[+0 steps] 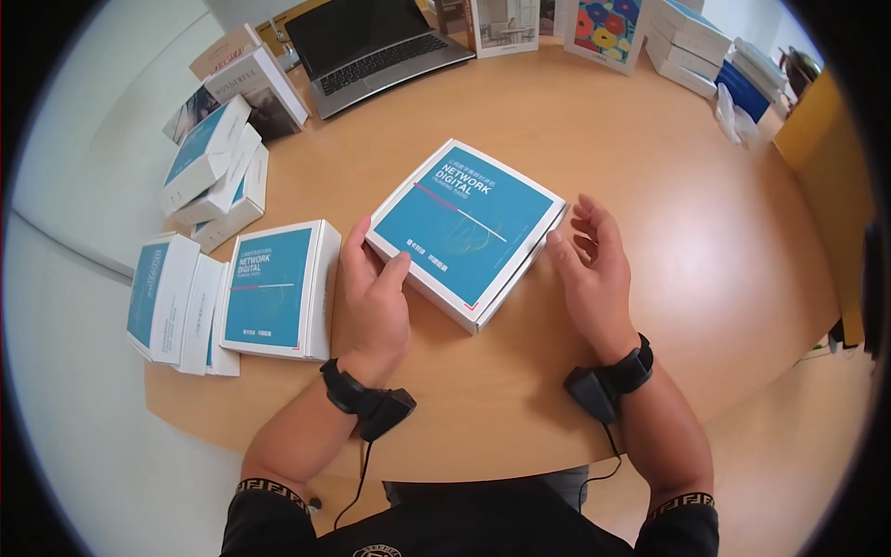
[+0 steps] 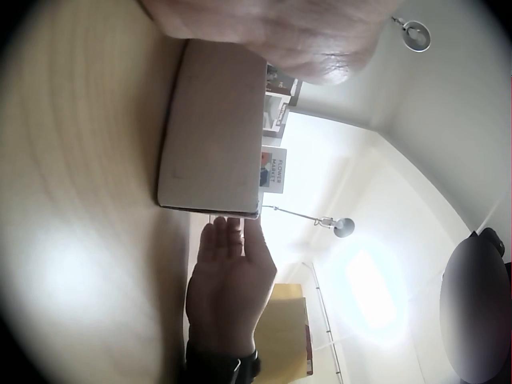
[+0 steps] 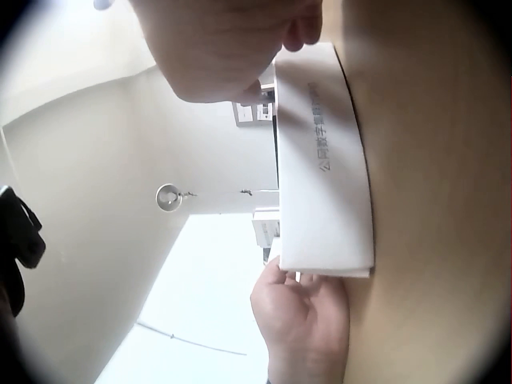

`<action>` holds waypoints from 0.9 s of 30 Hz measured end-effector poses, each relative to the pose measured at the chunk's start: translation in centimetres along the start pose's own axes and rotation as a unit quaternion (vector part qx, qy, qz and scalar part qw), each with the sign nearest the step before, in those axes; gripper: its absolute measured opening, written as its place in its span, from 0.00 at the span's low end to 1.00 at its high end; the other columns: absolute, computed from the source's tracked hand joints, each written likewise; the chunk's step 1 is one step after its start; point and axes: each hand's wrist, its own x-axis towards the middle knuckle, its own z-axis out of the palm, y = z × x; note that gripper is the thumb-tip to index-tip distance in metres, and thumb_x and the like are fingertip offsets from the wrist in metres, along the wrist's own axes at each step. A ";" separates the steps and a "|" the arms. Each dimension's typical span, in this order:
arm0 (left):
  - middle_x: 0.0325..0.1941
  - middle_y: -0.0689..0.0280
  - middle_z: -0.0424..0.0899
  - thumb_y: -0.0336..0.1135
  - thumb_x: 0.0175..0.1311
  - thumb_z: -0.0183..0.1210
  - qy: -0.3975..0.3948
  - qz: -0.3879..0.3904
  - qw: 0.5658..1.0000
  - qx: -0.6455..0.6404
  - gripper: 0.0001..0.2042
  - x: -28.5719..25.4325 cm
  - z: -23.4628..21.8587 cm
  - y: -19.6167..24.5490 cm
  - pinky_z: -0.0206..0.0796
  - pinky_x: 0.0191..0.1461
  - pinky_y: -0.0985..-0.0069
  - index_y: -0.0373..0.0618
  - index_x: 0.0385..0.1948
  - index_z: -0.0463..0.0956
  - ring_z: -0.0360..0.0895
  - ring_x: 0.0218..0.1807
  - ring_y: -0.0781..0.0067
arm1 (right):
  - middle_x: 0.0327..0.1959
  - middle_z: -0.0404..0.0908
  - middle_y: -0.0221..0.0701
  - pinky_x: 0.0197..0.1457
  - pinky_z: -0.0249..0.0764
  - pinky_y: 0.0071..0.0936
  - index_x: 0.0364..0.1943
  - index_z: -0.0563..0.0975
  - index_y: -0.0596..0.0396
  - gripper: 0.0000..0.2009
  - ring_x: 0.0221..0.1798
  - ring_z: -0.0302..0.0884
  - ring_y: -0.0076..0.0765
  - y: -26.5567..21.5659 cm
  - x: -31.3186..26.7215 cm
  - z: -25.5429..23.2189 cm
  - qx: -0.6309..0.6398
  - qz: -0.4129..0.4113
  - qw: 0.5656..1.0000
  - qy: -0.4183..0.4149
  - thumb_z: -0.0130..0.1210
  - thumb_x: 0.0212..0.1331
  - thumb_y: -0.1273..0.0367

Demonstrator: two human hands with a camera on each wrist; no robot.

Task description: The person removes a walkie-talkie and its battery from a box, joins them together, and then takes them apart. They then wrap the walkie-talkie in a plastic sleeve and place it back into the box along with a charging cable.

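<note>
A white cardboard box (image 1: 469, 223) with a blue "NETWORK DIGITAL" top lies at an angle on the table, its lid closed. My left hand (image 1: 376, 302) holds the box's left corner, with the thumb at the front top edge and the fingers along the left side. On the other side, my right hand (image 1: 597, 274) is held beside the right edge, thumb close to it and fingers loosely bent. The left wrist view shows the box's plain side (image 2: 212, 128); printed characters run along the side (image 3: 324, 160) in the right wrist view.
Left of my hands, several similar boxes (image 1: 269, 288) stand in a row, with a leaning stack (image 1: 209, 167) behind. Along the back are books (image 1: 255, 88), an open laptop (image 1: 371, 56), a flower-print book (image 1: 605, 32) and more white boxes (image 1: 687, 42). The wooden table (image 1: 724, 241) has a curved edge.
</note>
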 end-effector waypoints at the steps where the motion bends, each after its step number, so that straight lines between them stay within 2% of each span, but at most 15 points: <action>1: 0.72 0.50 0.62 0.20 0.67 0.47 0.006 -0.002 1.000 -0.006 0.28 0.1 -0.1 -0.2 0.46 0.78 0.66 0.30 0.70 0.53 0.58 0.74 0.61 | 0.52 0.79 0.38 0.52 0.75 0.25 0.66 0.66 0.67 0.30 0.50 0.77 0.30 -0.3 0.5 0.2 -0.028 -0.026 0.999 0.020 0.63 0.65 0.64; 2: 0.72 0.50 0.62 0.20 0.66 0.47 -0.013 0.009 1.000 -0.018 0.29 0.1 -0.3 -0.4 0.45 0.79 0.66 0.30 0.70 0.53 0.58 0.74 0.60 | 0.52 0.79 0.38 0.52 0.75 0.25 0.66 0.66 0.67 0.30 0.50 0.77 0.30 -0.8 0.7 0.1 -0.033 -0.027 0.999 0.011 0.63 0.65 0.64; 3: 0.72 0.51 0.62 0.19 0.65 0.47 -0.032 0.019 0.999 -0.029 0.29 0.1 -0.5 -0.5 0.45 0.79 0.66 0.30 0.70 0.53 0.58 0.75 0.60 | 0.52 0.78 0.37 0.54 0.74 0.25 0.69 0.62 0.68 0.33 0.51 0.77 0.30 -1.5 0.7 -0.3 0.002 0.040 0.999 -0.025 0.62 0.65 0.64; 4: 0.74 0.47 0.58 0.19 0.62 0.49 -0.071 0.009 0.996 -0.059 0.34 0.1 -0.7 -0.3 0.38 0.81 0.65 0.31 0.72 0.48 0.52 0.78 0.57 | 0.52 0.78 0.37 0.56 0.73 0.24 0.71 0.59 0.70 0.36 0.52 0.76 0.29 -2.3 0.7 -0.4 0.035 0.109 0.991 -0.063 0.62 0.66 0.63; 5: 0.74 0.47 0.58 0.19 0.62 0.49 -0.060 0.005 0.996 -0.064 0.34 0.0 -0.8 -0.1 0.38 0.81 0.65 0.31 0.72 0.48 0.52 0.78 0.57 | 0.52 0.78 0.37 0.56 0.73 0.24 0.71 0.59 0.70 0.36 0.52 0.76 0.29 -2.2 0.9 -0.2 0.029 0.110 0.991 -0.074 0.62 0.66 0.63; 7: 0.75 0.48 0.56 0.20 0.59 0.49 -0.100 0.035 0.994 -0.038 0.36 -0.2 -0.9 0.0 0.36 0.81 0.65 0.32 0.73 0.47 0.50 0.79 0.57 | 0.53 0.78 0.37 0.58 0.72 0.25 0.72 0.57 0.71 0.37 0.54 0.75 0.29 -1.9 1.1 -0.4 0.113 0.107 0.986 -0.066 0.61 0.67 0.63; 9: 0.76 0.50 0.55 0.18 0.54 0.51 -0.106 0.047 0.992 -0.041 0.40 0.0 -1.2 -0.2 0.35 0.82 0.66 0.33 0.73 0.47 0.50 0.79 0.57 | 0.57 0.77 0.38 0.62 0.71 0.26 0.72 0.56 0.71 0.36 0.58 0.74 0.30 -2.1 1.4 -0.9 0.087 0.117 0.986 -0.081 0.60 0.68 0.65; 11: 0.75 0.51 0.55 0.16 0.50 0.53 -0.145 0.101 0.984 0.015 0.42 -0.1 -1.1 -0.2 0.36 0.82 0.65 0.34 0.73 0.48 0.50 0.79 0.57 | 0.60 0.75 0.41 0.65 0.68 0.26 0.72 0.56 0.72 0.35 0.61 0.73 0.32 -2.0 1.4 -0.9 0.134 0.119 0.983 -0.048 0.59 0.69 0.67; 12: 0.74 0.52 0.57 0.16 0.47 0.58 -0.144 0.120 0.982 0.039 0.44 0.0 -1.3 -0.6 0.42 0.81 0.65 0.36 0.73 0.50 0.51 0.79 0.57 | 0.64 0.72 0.43 0.68 0.66 0.27 0.72 0.55 0.72 0.33 0.64 0.71 0.34 -2.0 1.4 -0.8 0.129 0.119 0.983 -0.046 0.57 0.69 0.69; 13: 0.74 0.52 0.57 0.16 0.47 0.58 -0.138 0.119 0.983 0.034 0.44 0.0 -1.3 -0.6 0.42 0.81 0.65 0.36 0.73 0.50 0.51 0.79 0.57 | 0.64 0.72 0.43 0.68 0.66 0.27 0.72 0.55 0.72 0.33 0.64 0.71 0.34 -2.0 1.4 -0.9 0.123 0.118 0.984 -0.051 0.57 0.69 0.69; 15: 0.75 0.53 0.58 0.17 0.47 0.62 -0.143 0.192 0.962 0.128 0.45 0.0 -1.0 -0.4 0.48 0.79 0.65 0.39 0.73 0.53 0.53 0.78 0.55 | 0.65 0.71 0.44 0.69 0.64 0.28 0.72 0.56 0.72 0.31 0.65 0.70 0.35 -2.0 1.5 -0.9 0.171 0.130 0.976 -0.030 0.55 0.69 0.71; 19: 0.76 0.55 0.53 0.14 0.48 0.64 -0.143 0.190 0.955 0.177 0.48 -0.2 -0.9 -0.1 0.44 0.81 0.65 0.39 0.75 0.49 0.50 0.79 0.58 | 0.65 0.71 0.45 0.71 0.62 0.29 0.71 0.56 0.71 0.30 0.66 0.69 0.36 -1.1 1.8 -1.0 0.211 0.116 0.970 -0.040 0.53 0.70 0.74; 21: 0.76 0.55 0.57 0.19 0.49 0.68 -0.125 0.201 0.958 0.163 0.45 -0.2 -0.8 -0.4 0.54 0.77 0.64 0.46 0.73 0.55 0.55 0.77 0.52 | 0.65 0.71 0.46 0.71 0.61 0.29 0.72 0.57 0.70 0.29 0.67 0.69 0.36 -1.1 1.8 -1.0 0.234 0.124 0.964 -0.026 0.51 0.69 0.75; 24: 0.76 0.56 0.57 0.19 0.49 0.69 -0.129 0.214 0.953 0.172 0.45 -0.3 -0.8 -0.3 0.54 0.77 0.64 0.47 0.73 0.55 0.54 0.77 0.52 | 0.64 0.71 0.47 0.72 0.61 0.29 0.73 0.57 0.67 0.29 0.67 0.69 0.35 -1.3 1.7 -1.4 0.211 0.149 0.965 -0.052 0.50 0.70 0.76; 27: 0.76 0.54 0.56 0.19 0.50 0.69 -0.130 0.193 0.950 0.206 0.45 -0.5 -0.7 0.4 0.58 0.75 0.65 0.48 0.73 0.55 0.53 0.78 0.53 | 0.64 0.72 0.48 0.70 0.63 0.28 0.73 0.57 0.63 0.29 0.66 0.70 0.34 -1.5 1.6 -0.9 0.220 0.117 0.968 -0.041 0.49 0.70 0.76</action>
